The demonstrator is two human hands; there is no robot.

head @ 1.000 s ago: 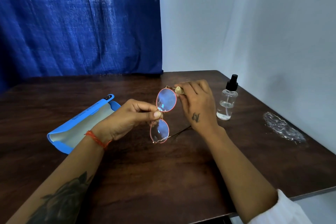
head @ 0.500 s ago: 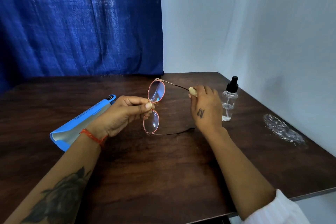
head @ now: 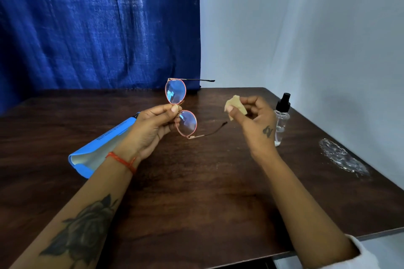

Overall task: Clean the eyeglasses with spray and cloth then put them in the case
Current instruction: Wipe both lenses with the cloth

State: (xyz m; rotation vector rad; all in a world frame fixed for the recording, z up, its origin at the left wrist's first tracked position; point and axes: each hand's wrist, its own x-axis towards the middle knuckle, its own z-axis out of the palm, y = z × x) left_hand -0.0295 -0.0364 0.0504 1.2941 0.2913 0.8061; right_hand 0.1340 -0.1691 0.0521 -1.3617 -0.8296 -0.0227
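Observation:
My left hand (head: 153, 126) pinches the pink-rimmed eyeglasses (head: 176, 91) at the bridge and holds them upright above the table, one lens over the other, both temples open and pointing right. My right hand (head: 255, 122) is a little to the right of the glasses, apart from them, with a small beige cloth (head: 237, 103) pinched between thumb and fingers. The clear spray bottle (head: 282, 120) with a black pump top stands just behind and right of my right hand. The open blue case (head: 96, 150) lies on the table behind my left wrist.
A dark wooden table (head: 196, 192) carries everything; its front edge runs along the bottom right. A crumpled clear plastic wrapper (head: 343, 157) lies near the right edge. A blue curtain hangs behind on the left, and a pale wall stands close on the right.
My left hand has lifted the glasses higher. My right hand has come off the upper temple with the cloth and moved down to the right, clear of the frame.

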